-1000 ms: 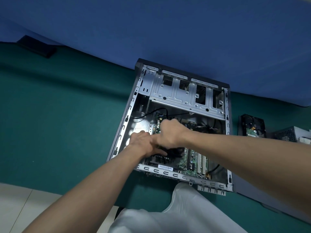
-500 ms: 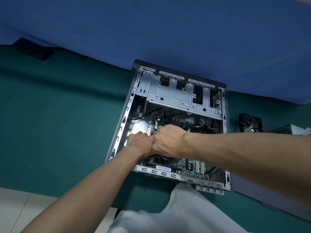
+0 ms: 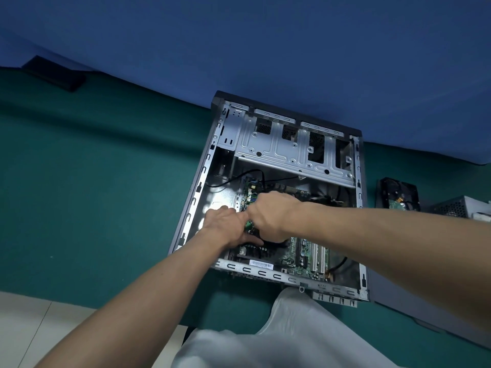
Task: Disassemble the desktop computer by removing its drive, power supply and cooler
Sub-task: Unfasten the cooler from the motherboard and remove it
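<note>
The open desktop case (image 3: 263, 273) lies on its side on the green table, its green motherboard (image 3: 305, 251) exposed. Both my hands are inside it, over the black cooler (image 3: 273, 244), which they mostly hide. My left hand (image 3: 225, 227) holds the cooler's left side, thumb lying along its near edge. My right hand (image 3: 273, 213) is curled over the top of the cooler, knuckles up, touching my left hand. The removed hard drive (image 3: 398, 193) and the grey power supply (image 3: 451, 208) lie on the table to the right of the case.
An empty metal drive cage (image 3: 279, 147) fills the far end of the case, with loose black cables (image 3: 249, 172) below it. A grey side panel (image 3: 398, 301) lies at the case's right. A black object (image 3: 55, 73) sits far left. A blue wall stands behind.
My two hands drew together over the cooler and stay there; my left thumb has stretched out along its near edge. The camera view shifted slightly.
</note>
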Tool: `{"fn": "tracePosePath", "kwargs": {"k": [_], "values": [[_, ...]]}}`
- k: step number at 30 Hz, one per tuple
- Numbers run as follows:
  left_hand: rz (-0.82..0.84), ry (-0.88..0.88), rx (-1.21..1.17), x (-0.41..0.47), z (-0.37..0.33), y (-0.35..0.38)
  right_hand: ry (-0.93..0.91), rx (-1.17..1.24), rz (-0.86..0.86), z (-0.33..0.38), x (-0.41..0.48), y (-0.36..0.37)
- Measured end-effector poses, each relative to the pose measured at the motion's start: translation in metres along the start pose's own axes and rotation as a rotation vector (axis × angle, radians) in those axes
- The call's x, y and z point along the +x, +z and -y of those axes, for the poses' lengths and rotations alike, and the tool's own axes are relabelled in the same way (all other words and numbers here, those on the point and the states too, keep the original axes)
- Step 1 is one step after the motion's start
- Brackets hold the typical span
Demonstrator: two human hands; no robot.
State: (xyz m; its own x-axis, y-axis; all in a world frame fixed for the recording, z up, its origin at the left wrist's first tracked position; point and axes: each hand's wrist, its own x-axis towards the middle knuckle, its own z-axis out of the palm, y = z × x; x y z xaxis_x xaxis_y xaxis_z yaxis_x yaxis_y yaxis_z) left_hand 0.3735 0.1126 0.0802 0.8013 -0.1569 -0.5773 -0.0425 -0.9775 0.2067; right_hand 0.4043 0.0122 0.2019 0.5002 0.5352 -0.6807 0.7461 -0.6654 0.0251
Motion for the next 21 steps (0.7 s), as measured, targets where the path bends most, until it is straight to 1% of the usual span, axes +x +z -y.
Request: {"fn": "tracePosePath", "kwargs": {"k": [2, 3, 4, 5, 6, 7, 9, 12, 13, 14, 15, 16, 19, 21], "values": [[-0.040, -0.024, -0.028, 0.002, 0.000, 0.002, -0.200, -0.280, -0.084, 0.002, -0.002, -0.003], [-0.052, -0.030, -0.037, 0.004, 0.000, 0.004, -0.276, -0.378, -0.123, 0.003, 0.000, -0.002], [-0.055, -0.031, -0.037, 0.004, -0.001, 0.004, -0.321, -0.418, -0.154, 0.003, 0.001, -0.001], [-0.052, -0.029, -0.036, 0.004, -0.001, 0.004, -0.328, -0.394, -0.166, 0.004, 0.002, 0.000], [-0.052, -0.025, -0.041, 0.004, -0.001, 0.003, -0.295, -0.303, -0.168, 0.004, 0.004, 0.003], [-0.053, -0.020, -0.056, 0.005, 0.000, 0.004, -0.214, -0.141, -0.152, 0.003, 0.006, 0.004], [-0.036, -0.017, -0.064, 0.004, 0.000, 0.002, 0.038, 0.292, -0.107, -0.001, 0.010, 0.007], [0.010, 0.005, 0.004, 0.002, -0.001, -0.001, 0.465, 0.943, -0.062, -0.005, 0.011, 0.008], [0.018, 0.022, 0.017, 0.002, -0.001, -0.001, 0.557, 1.091, -0.019, -0.007, 0.011, 0.008], [0.023, 0.032, 0.018, 0.001, -0.001, -0.002, 0.597, 1.154, 0.043, -0.008, 0.009, 0.005], [0.028, 0.035, 0.011, 0.001, -0.001, -0.003, 0.580, 1.118, 0.092, -0.008, 0.008, 0.002], [0.033, 0.033, 0.002, 0.000, -0.001, -0.004, 0.519, 0.996, 0.110, -0.008, 0.007, 0.002], [0.016, 0.006, -0.018, 0.000, 0.000, -0.003, 0.240, 0.380, 0.072, 0.001, 0.004, 0.002], [-0.032, -0.007, -0.013, 0.000, 0.000, -0.001, 0.055, -0.001, 0.014, 0.010, -0.001, 0.002]]}}
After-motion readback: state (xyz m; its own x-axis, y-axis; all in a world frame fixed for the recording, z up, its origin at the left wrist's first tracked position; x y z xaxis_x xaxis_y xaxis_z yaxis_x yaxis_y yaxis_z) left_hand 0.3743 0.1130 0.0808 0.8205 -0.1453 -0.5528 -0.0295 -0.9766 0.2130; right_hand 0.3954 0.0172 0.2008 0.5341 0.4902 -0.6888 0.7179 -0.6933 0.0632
